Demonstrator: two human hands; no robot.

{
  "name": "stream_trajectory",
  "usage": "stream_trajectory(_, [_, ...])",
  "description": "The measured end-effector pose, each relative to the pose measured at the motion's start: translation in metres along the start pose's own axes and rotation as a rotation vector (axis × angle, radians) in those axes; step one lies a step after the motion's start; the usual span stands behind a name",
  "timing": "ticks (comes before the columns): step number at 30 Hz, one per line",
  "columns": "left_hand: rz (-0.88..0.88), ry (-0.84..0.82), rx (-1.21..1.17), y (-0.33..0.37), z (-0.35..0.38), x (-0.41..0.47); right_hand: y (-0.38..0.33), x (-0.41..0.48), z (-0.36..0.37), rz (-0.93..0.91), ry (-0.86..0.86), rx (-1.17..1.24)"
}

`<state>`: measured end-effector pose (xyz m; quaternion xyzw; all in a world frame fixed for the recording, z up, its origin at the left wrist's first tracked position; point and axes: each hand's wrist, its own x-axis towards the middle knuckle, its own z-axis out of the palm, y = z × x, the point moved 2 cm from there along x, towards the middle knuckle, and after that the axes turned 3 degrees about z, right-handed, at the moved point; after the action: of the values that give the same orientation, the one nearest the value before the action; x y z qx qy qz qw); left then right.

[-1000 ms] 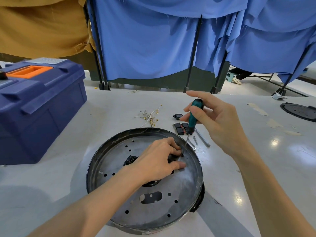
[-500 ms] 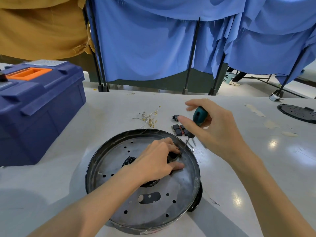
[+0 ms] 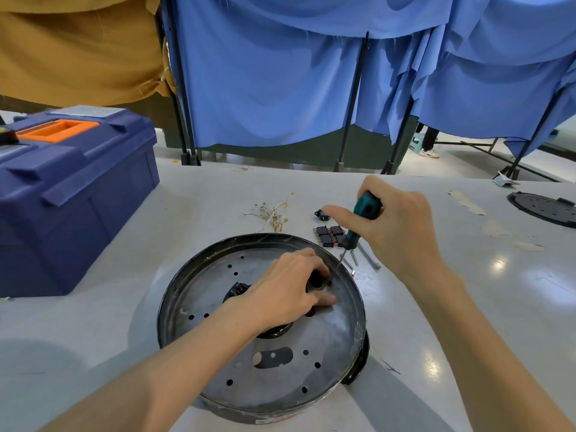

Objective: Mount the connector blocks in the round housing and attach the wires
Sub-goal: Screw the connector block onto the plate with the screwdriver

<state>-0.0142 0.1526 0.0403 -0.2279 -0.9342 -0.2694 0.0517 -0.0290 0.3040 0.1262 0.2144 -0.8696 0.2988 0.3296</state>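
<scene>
Two hands worked: left hand (image 3: 286,291) pinched a small black connector block (image 3: 316,280) in the round grey metal housing (image 3: 280,385); right hand (image 3: 402,226) gripped a teal-handled screwdriver (image 3: 367,207).

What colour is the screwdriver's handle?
Teal with black, on the screwdriver in the head view.

The round housing (image 3: 280,385) lies on the table (image 3: 483,322), with the toolbox (image 3: 71,194) to its left. Behind it lie the wires (image 3: 274,213), then the connector blocks (image 3: 327,235) to their right (bolts (image 3: 367,260) beside those). The left hand (image 3: 286,288) pinches another connector block (image 3: 316,280) inside the housing. The right hand (image 3: 402,226) holds the screwdriver (image 3: 363,216) slanted over the housing's far rim.
</scene>
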Motion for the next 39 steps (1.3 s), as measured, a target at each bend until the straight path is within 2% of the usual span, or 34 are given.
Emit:
stream_trajectory(4, [-0.021, 0.023, -0.097, 0.007, -0.004, 0.003, -0.006, 0.004, 0.002, 0.028, -0.055, -0.148])
stream_trajectory(13, [0.085, 0.12, 0.055, 0.019, -0.008, 0.009, -0.005, 0.008, -0.001, 0.094, -0.245, -0.09])
stream_trajectory(18, [0.109, 0.155, 0.056, 0.014, -0.006, 0.01, -0.002, 0.012, -0.005, 0.127, -0.471, 0.414])
stream_trajectory(21, [0.097, 0.149, 0.084, 0.01, -0.003, 0.011, -0.003, 0.011, -0.003, 0.088, -0.352, 0.439])
stream_trajectory(26, [0.103, 0.152, 0.116, 0.013, -0.004, 0.014, -0.005, 0.013, 0.003, 0.115, -0.111, 0.184])
stream_trajectory(29, [0.106, 0.157, 0.129, 0.013, -0.004, 0.014, 0.002, 0.015, 0.003, 0.131, -0.178, 0.166])
stream_trajectory(33, [0.099, 0.175, 0.151, 0.012, -0.001, 0.014, 0.007, 0.011, 0.001, 0.097, -0.334, 0.473])
stream_trajectory(36, [0.086, 0.167, 0.113, 0.013, 0.001, 0.013, 0.008, 0.011, 0.001, 0.08, -0.197, 0.377])
stream_trajectory(39, [0.146, 0.232, 0.186, 0.019, 0.002, 0.011, 0.007, 0.009, 0.005, 0.141, -0.05, 0.245])
